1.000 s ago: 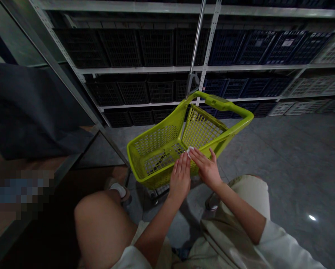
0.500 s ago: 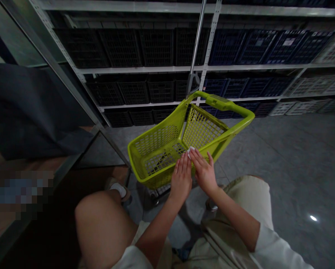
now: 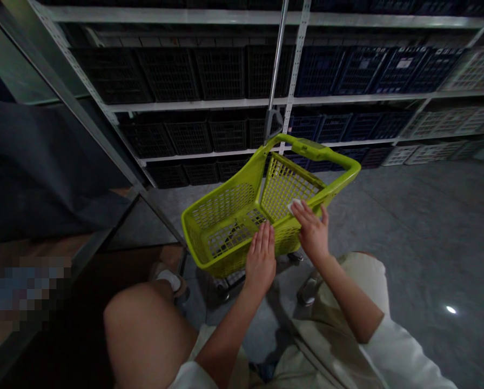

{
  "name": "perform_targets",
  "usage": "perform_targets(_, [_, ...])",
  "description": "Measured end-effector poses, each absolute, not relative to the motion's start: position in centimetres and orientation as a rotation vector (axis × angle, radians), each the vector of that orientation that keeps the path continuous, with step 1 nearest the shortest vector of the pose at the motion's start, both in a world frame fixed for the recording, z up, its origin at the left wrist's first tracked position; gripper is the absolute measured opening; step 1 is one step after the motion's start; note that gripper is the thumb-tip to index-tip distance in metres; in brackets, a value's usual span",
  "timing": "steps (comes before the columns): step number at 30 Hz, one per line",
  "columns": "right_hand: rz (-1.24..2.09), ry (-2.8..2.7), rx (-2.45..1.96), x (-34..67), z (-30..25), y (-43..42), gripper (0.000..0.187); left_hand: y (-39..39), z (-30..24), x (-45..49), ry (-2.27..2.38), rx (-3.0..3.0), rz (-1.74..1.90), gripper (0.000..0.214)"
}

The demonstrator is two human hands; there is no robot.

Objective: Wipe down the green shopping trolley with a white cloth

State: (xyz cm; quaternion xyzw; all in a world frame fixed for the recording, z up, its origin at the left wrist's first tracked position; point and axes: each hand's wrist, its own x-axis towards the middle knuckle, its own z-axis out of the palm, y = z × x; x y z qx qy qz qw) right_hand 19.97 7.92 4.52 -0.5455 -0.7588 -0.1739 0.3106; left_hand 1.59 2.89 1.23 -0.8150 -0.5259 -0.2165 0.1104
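A yellow-green shopping cart (image 3: 221, 260) stands upright in front of my knees, its basket of perforated plastic. My left hand (image 3: 261, 254) rests on the cart's near rim with fingers stretched out and nothing in them. Farther right along the same rim, toward the handle, my right hand (image 3: 314, 232) presses a small white wipe (image 3: 294, 205) under its fingertips. Most of the wipe is hidden by the fingers, so I cannot tell whether it is cloth or paper. The cart's handle (image 3: 349, 167) rises to the right of that hand.
Behind the cart, white metal shelves (image 3: 226, 102) hold rows of black crates (image 3: 220, 73), blue crates (image 3: 321, 67) and white crates (image 3: 475, 70). A metal pole (image 3: 277, 54) stands upright by the cart's far side. On the left is a metal frame (image 3: 116, 162) with dark fabric (image 3: 43, 167).
My right hand has slid right along the rim toward the handle, taking the white wipe with it. The left hand stays on the rim, and the two hands are now apart.
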Motion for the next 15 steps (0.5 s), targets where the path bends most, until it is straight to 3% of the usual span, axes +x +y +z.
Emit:
perform_targets(4, [-0.322,-2.189,-1.268,15.5,3.1,5.6,0.075,2.8,1.2,1.5,-1.54,-2.383,-0.648,0.075])
perform_targets(9, [-0.428,-2.326,-1.151,20.0,4.4,7.6,0.074,2.9,1.1,1.1,-1.521,-2.386,-0.618,0.075])
perform_targets(15, [-0.67,-1.917,-1.387,26.0,5.8,10.2,0.065,2.8,1.2,1.5,-1.525,-2.399,-0.607,0.078])
